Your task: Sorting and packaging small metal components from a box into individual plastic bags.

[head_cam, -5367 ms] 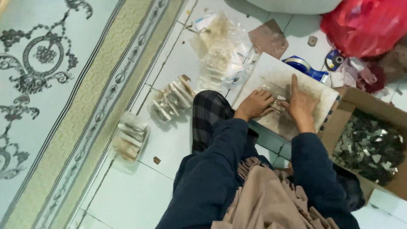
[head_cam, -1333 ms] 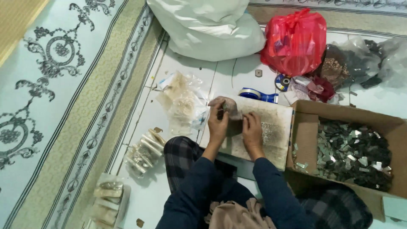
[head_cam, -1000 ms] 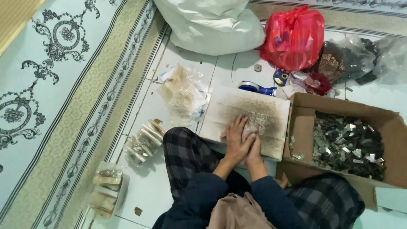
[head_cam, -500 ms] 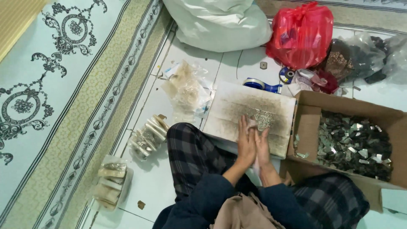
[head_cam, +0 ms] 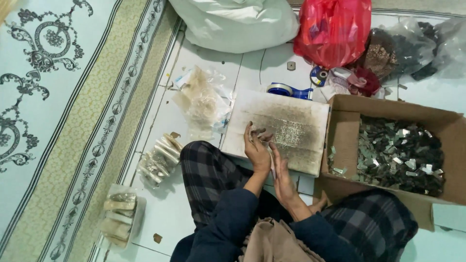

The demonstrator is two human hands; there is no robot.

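On the near edge of the flat, dusty white board [head_cam: 291,127], a thin pale strip [head_cam: 273,167] stands pressed between both hands, its long side running toward the person. The left hand [head_cam: 256,148] and right hand [head_cam: 282,175] are held flat together, fingers straight. A brown cardboard box [head_cam: 342,140] of shiny scraps [head_cam: 398,157] sits beside.

Both hands, left hand [head_cam: 256,150] and right hand [head_cam: 281,174], meet at the near edge of a stained white board [head_cam: 286,127] beside a cardboard box [head_cam: 344,140] of small metal pieces [head_cam: 398,155].

White tiled floor [head_cam: 170,213] with board [head_cam: 281,128], cardboard box [head_cam: 393,150], bags [head_cam: 335,29].
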